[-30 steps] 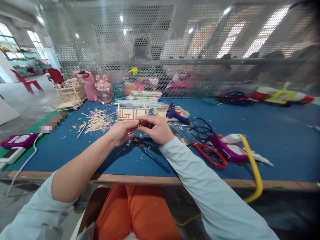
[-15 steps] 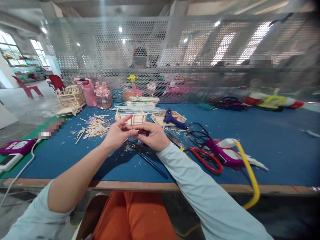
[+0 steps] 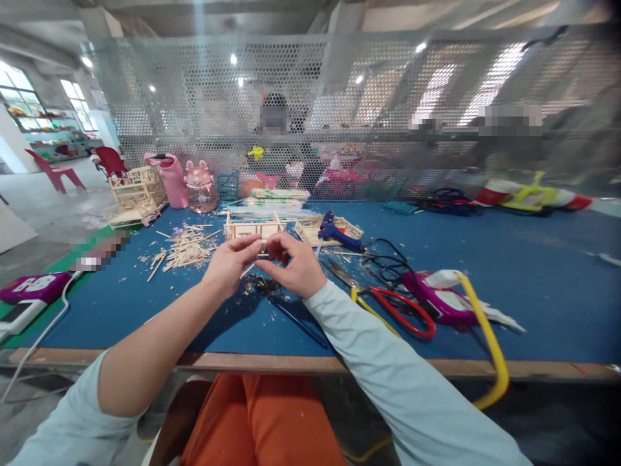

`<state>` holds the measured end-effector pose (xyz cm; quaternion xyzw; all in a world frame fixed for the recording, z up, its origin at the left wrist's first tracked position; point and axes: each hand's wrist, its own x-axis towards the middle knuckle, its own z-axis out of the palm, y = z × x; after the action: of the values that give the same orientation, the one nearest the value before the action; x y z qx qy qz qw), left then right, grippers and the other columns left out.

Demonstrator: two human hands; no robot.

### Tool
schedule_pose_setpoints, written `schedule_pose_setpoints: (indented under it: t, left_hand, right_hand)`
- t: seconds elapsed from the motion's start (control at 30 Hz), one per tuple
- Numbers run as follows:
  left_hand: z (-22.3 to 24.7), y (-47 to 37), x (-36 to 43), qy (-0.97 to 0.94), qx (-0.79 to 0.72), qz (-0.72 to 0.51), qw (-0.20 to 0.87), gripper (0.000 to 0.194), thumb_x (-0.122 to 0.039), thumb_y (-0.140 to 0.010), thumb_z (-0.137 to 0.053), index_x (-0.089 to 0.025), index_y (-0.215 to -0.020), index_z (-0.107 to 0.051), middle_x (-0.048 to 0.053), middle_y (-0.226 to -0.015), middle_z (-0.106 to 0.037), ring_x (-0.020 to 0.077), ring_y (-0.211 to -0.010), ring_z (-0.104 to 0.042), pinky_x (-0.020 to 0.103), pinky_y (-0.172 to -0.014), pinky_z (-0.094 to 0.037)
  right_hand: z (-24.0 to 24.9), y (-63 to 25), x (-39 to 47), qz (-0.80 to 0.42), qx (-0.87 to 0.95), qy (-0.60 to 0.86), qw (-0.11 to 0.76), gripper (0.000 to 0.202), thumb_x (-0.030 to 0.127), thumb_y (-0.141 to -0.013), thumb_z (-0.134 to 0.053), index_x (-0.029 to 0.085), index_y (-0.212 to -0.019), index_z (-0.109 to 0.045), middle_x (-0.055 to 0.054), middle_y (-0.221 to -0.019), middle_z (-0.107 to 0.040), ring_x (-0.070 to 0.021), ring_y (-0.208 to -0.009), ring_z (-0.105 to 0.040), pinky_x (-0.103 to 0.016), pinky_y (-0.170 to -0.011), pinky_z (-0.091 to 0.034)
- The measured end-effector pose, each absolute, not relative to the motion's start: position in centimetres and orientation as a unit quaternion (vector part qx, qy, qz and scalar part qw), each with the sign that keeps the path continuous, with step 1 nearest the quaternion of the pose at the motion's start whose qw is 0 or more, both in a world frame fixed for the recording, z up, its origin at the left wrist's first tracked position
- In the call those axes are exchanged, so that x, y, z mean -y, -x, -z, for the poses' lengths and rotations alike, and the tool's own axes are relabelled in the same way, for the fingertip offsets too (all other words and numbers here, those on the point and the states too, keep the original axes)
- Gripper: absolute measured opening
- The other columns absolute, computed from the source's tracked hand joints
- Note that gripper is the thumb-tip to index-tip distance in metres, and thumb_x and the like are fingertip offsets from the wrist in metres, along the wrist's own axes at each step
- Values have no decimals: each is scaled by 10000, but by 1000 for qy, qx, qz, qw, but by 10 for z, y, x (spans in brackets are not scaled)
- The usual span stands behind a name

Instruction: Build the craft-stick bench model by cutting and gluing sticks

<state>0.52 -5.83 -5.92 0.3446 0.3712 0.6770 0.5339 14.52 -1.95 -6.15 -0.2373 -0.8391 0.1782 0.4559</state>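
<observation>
Since half a second ago the left hand (image 3: 228, 264) has curled its raised finger back down; both hands meet above the blue table (image 3: 533, 259). Left hand and right hand (image 3: 294, 265) pinch a thin stick (image 3: 248, 269) between fingertips, just above scattered chips. Behind them stands a wooden frame (image 3: 255, 228); stick scraps (image 3: 182, 249) lie to the left, red scissors (image 3: 398, 304) and a glue gun (image 3: 339, 234) to the right. Perforated mesh (image 3: 339, 97) backs the table.

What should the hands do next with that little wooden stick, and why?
Probably bring the thin wooden stick toward the small wooden frame just behind. The left hand and right hand pinch it together above the blue table, and the blue glue gun lies nearby.
</observation>
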Motion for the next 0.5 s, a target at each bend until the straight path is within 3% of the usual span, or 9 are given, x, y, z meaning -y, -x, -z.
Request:
schedule_pose_setpoints:
  t: [0.1,0.33,0.5]
  left_hand:
    - [62,-8,57,-312,-370,-689,540,343,-235,-414,-862,-140,-692,-685,-20,-605,-642,65,-560,-538,220,-591,-397]
    - [62,-10,58,-303,-376,-693,535,324,-231,-453,-846,-157,-713,-668,-27,-662,-633,64,-605,-531,225,-625,-381]
    - [58,-12,60,-247,-394,-685,561,252,-168,-518,-811,-173,-725,-667,-34,-692,-636,70,-638,-535,218,-625,-367]
  right_hand:
    - [62,-143,20,-156,837,251,460,210,363,-799,-583,185,-689,-602,-13,-632,-606,-112,-562,-489,-247,-564,-379]
    - [65,-138,21,-206,826,262,456,240,342,-846,-520,186,-759,-681,-20,-707,-681,-132,-638,-574,-245,-630,-414]
    - [66,-134,21,-247,805,276,464,238,347,-834,-511,174,-754,-653,-3,-668,-639,-116,-597,-523,-235,-592,-395]
